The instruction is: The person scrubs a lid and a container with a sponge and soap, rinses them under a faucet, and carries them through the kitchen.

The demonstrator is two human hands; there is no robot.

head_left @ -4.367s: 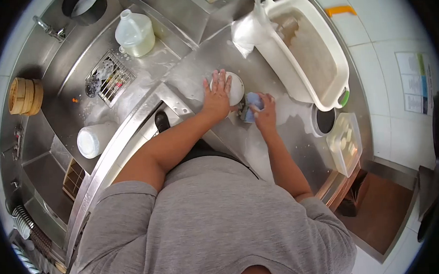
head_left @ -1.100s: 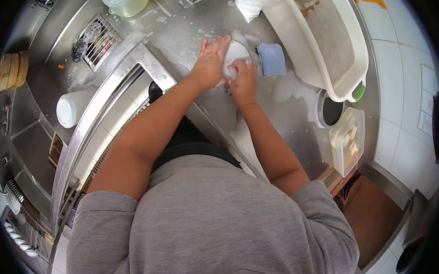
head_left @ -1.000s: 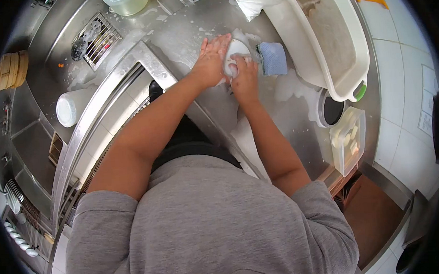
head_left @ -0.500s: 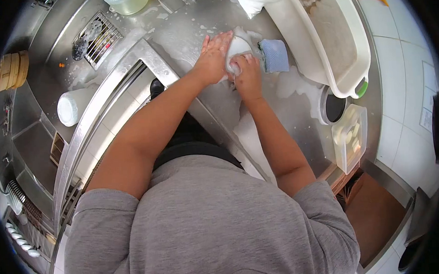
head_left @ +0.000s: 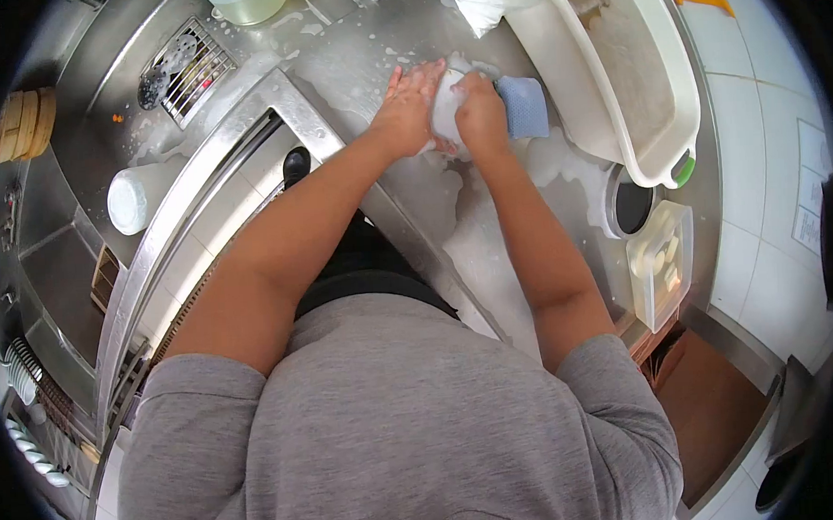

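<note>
Nearest us is the grey short-sleeved shirt (head_left: 414, 418) of the person at work. Beyond it, we see the left hand (head_left: 408, 116) with its fingers spread and nearly straight, laid against one side of a round white soapy dish (head_left: 446, 110). The right hand (head_left: 482, 118) is bent over the dish's other side, its fingers curled; we cannot tell what they grip. The dish sits between both hands above the wet stainless-steel counter (head_left: 593, 262). Just beside the right hand, we find a blue rectangular sponge (head_left: 526, 106). Off to the right stand a clear plastic container (head_left: 677, 221) with pale pieces inside, and a large white plastic basin (head_left: 567, 77). At the top edge, we make out part of a translucent plastic jug (head_left: 249, 1).
</note>
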